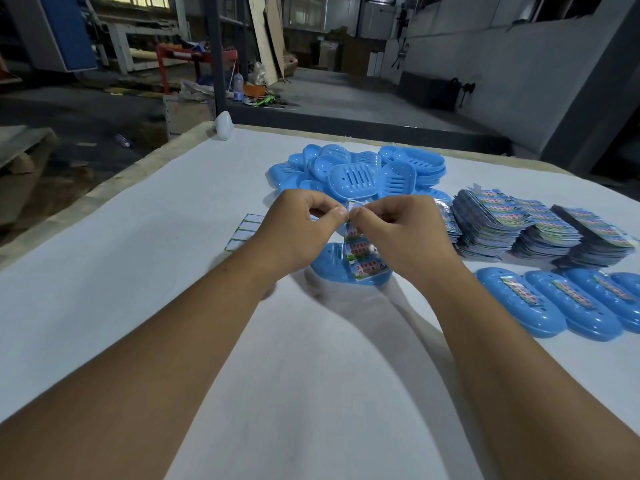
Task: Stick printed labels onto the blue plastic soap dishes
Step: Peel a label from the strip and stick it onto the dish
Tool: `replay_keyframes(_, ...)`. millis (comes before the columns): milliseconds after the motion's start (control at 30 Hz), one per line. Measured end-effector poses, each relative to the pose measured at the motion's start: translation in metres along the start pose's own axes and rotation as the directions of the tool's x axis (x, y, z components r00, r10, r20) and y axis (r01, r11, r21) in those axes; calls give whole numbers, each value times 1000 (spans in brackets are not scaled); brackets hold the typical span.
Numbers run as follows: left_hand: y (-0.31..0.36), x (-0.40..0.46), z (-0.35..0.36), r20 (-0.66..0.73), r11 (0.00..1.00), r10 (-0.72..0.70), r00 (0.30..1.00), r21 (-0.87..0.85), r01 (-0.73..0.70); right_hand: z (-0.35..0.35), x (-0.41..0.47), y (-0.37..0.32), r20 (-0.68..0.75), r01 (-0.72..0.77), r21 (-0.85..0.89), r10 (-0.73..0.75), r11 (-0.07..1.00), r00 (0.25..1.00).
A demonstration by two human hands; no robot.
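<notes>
While the white desk (145, 271) spreads wide, a heap of blue soap dishes (356, 171) lies at its far middle, with stacks of printed label sheets (540, 226) to the right and labelled dishes (571, 306) in a row nearer. At centre, the left hand (298, 230) and right hand (405, 233) both pinch the top of a label strip (363, 258) hanging over one blue dish (332, 268) on the desk.
</notes>
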State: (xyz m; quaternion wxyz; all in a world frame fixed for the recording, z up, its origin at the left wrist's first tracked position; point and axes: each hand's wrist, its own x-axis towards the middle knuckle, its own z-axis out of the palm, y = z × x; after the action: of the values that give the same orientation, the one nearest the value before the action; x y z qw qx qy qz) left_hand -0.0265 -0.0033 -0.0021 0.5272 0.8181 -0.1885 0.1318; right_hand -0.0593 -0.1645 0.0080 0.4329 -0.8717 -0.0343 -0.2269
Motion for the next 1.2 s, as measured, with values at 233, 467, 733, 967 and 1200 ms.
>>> replay_keyframes(233,-1,1,-1,-65,997,-61,996,45,64,-1,3,2,46,-111,144,105,983,993)
replay_keyframes(467,-1,3,-6,-132,982,-124,984,128,141,-12,5,2,81,-257,291,244,922,966)
replay_keyframes(733,-2,3,-12,-139,958,-246,959,118,262,-18,8,1,107,-351,435,340,829,934)
replay_keyframes(967,0,4,-12,-129,947,-275,953,136,292,-17,9,1,147,-388,567,374,727,916)
replay_keyframes(1200,-2,7,-13,-85,929,-337,938,133,345,-14,10,3,77,-364,615,405,700,911)
